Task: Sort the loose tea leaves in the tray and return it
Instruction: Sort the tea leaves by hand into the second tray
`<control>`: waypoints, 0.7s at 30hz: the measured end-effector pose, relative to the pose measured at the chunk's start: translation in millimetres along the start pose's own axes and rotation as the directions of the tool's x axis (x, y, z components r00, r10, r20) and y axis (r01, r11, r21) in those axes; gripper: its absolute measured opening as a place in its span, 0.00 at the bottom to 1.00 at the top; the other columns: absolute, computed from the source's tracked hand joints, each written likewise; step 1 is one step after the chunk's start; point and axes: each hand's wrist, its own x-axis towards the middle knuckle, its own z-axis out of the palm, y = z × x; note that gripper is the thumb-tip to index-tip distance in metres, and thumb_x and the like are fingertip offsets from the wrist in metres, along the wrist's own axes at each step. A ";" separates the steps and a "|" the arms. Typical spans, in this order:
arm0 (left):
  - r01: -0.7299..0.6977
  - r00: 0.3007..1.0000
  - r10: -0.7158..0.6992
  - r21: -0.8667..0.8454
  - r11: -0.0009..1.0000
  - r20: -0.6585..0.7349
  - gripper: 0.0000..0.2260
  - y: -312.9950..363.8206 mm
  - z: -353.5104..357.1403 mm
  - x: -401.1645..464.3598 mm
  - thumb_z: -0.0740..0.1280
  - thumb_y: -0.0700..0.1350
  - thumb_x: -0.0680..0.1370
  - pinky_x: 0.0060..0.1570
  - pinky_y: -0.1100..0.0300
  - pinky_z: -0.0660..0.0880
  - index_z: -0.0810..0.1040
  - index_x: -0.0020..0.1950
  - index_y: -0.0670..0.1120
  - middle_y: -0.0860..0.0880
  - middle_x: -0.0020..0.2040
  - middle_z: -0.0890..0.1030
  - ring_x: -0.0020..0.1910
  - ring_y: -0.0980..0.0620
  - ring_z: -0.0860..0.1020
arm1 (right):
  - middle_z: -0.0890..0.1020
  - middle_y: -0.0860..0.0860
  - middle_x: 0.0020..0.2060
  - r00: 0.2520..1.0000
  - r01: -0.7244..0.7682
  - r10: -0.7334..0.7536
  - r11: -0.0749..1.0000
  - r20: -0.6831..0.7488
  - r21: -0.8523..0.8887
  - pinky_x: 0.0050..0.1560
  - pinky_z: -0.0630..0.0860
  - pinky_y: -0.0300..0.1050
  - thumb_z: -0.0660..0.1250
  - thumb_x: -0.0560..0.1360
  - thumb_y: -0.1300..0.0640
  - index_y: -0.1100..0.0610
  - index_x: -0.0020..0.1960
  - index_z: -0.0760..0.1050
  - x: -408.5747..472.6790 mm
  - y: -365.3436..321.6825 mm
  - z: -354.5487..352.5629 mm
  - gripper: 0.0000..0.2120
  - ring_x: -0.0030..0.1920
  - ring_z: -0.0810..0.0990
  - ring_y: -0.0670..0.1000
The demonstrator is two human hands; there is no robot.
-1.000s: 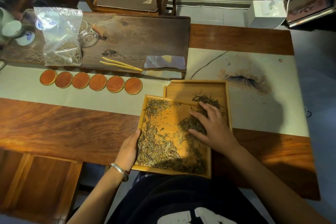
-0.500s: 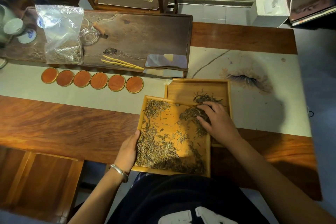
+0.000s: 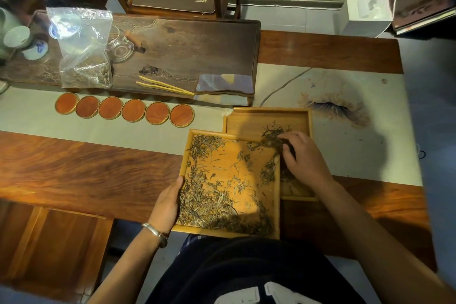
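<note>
Bamboo tray (image 3: 185, 155) skewed | left hand (image 3: 167, 206) grips edge | right hand (image 3: 299, 157) seemingly pinches tea leaves (image 3: 272, 139)

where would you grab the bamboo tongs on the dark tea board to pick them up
Pinch the bamboo tongs across both arms near mid-length, coming straight down from above. They lie flat on the dark tea board, joined end toward the folded cloth, open tips pointing left, so there's little to hook from the side.
</note>
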 end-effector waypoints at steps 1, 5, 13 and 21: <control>0.001 1.000 -0.001 -0.005 1.000 0.007 0.16 0.1 -0.1 -0.4 0.53 0.53 0.81 0.50 0.72 0.65 0.74 0.63 0.50 0.60 0.54 0.76 0.50 0.68 0.73 | 0.74 0.51 0.58 1.000 0.001 -0.001 1.000 -0.006 0.009 0.55 0.65 0.39 0.60 0.79 0.56 0.54 0.64 0.72 -3.2 -2.0 -0.8 0.14 0.60 0.71 0.50; 0.005 1.000 -0.005 -0.015 1.000 0.017 0.10 3.3 2.1 -2.8 0.53 0.54 0.81 0.44 0.76 0.64 0.72 0.57 0.58 0.67 0.47 0.75 0.44 0.75 0.71 | 0.69 0.48 0.63 0.993 0.078 -0.077 0.997 0.084 -0.010 0.57 0.67 0.44 0.63 0.72 0.38 0.50 0.67 0.69 -23.5 -15.6 -3.4 0.28 0.64 0.65 0.46; 0.013 1.000 -0.012 -0.043 0.999 0.021 0.11 6.7 4.0 -2.0 0.53 0.54 0.81 0.43 0.73 0.66 0.76 0.52 0.58 0.66 0.44 0.79 0.43 0.73 0.75 | 0.54 0.48 0.74 0.975 0.141 -0.121 0.985 0.184 -0.097 0.67 0.62 0.58 0.64 0.69 0.34 0.46 0.73 0.58 -34.4 -17.0 7.9 0.37 0.73 0.52 0.52; -0.010 1.000 0.011 -0.029 1.000 0.021 0.12 8.9 2.5 -3.1 0.53 0.53 0.81 0.42 0.75 0.68 0.76 0.50 0.59 0.65 0.44 0.80 0.43 0.73 0.77 | 0.68 0.50 0.67 0.997 0.011 -0.010 1.000 0.075 -0.011 0.60 0.65 0.43 0.63 0.76 0.45 0.51 0.71 0.64 -10.2 -5.0 8.2 0.25 0.66 0.66 0.50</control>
